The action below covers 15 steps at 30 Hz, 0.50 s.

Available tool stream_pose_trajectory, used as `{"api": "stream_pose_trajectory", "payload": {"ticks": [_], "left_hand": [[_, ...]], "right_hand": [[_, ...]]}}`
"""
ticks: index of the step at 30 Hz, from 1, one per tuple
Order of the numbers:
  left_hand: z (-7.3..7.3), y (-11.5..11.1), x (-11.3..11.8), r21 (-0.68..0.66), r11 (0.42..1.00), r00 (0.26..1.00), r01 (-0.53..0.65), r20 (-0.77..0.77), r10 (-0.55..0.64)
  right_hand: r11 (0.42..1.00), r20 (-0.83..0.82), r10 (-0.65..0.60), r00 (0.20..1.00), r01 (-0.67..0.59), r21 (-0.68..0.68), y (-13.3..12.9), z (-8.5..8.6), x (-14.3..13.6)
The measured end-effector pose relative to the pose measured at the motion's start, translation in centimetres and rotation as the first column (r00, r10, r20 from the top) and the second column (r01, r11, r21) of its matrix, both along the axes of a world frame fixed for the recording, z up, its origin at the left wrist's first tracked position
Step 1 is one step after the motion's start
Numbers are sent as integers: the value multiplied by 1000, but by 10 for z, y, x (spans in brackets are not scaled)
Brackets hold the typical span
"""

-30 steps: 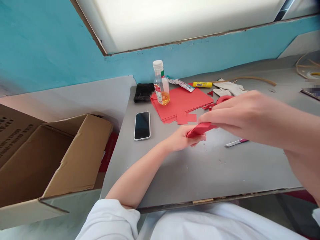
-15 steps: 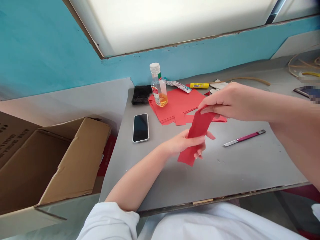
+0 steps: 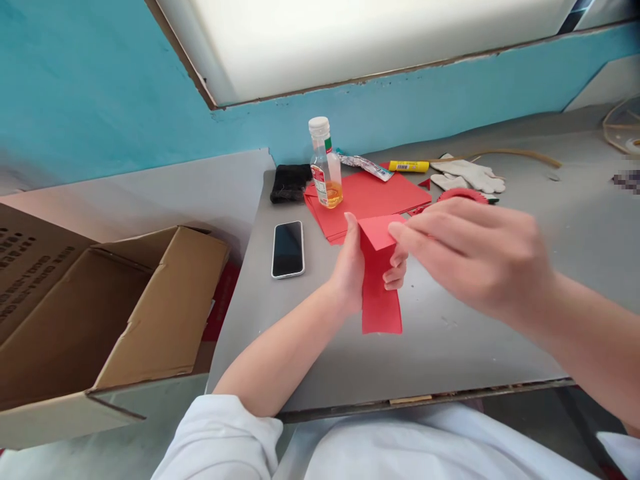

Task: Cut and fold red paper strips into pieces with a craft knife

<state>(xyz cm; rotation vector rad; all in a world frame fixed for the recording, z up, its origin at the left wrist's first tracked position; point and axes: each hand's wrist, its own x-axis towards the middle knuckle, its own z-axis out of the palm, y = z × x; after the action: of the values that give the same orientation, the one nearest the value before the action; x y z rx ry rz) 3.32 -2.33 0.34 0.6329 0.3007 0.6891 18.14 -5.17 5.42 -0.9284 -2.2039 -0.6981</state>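
Observation:
A red paper strip hangs upright above the table, its top end bent over toward me in a flap. My left hand is closed around the strip, thumb up along one edge and fingertips wrapped around the other. At the flap's right corner, my right hand pinches the paper between thumb and fingers. Behind the hands lies a stack of red paper sheets. A red thing with a scalloped edge shows partly above my right hand, which hides the rest of it. The craft knife is out of sight now.
A glass bottle with amber liquid stands on the stack's left end. A phone and black cloth-like item lie left. Behind are a foil tube, yellow glue stick and white gloves. A cardboard box stands beside the table.
The strip has turned from slanted to upright, and its top is now bent into a flap. My right hand has come lower and nearer, covering where the craft knife lay.

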Motion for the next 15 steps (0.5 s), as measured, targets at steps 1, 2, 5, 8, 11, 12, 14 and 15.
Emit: {"api": "stream_pose_trajectory", "payload": {"ticks": [1, 2, 5, 8, 11, 12, 14, 15], "left_hand": [[2, -1, 0, -32, 999, 1000, -20, -15, 20], [4, -2, -1, -66, 997, 998, -46, -36, 44], [8, -5, -2, -128, 983, 986, -136, -111, 122], [9, -7, -2, -112, 980, 979, -164, -140, 148], [8, -7, -3, -90, 980, 973, -178, -165, 162], [8, -7, -3, -79, 978, 967, -196, -182, 179], [7, -6, -3, -53, 970, 951, -238, -218, 221], [7, -7, -4, -45, 966, 944, -254, -227, 238]], "right_hand": [[998, 75, 12, 997, -16, 61, -1, -5, -3], [992, 148, 17, 989, -35, 121, -2, -9, -5], [975, 234, 13, 972, -64, 212, -3, -19, -9], [976, 228, 17, 974, -66, 206, -4, -23, -12], [982, 216, 34, 976, -74, 175, -6, -23, -13], [983, 212, 45, 976, -80, 162, -7, -23, -13], [985, 200, 72, 977, -101, 139, -8, -24, -12], [984, 189, 89, 978, -115, 133, -8, -25, -12]]}}
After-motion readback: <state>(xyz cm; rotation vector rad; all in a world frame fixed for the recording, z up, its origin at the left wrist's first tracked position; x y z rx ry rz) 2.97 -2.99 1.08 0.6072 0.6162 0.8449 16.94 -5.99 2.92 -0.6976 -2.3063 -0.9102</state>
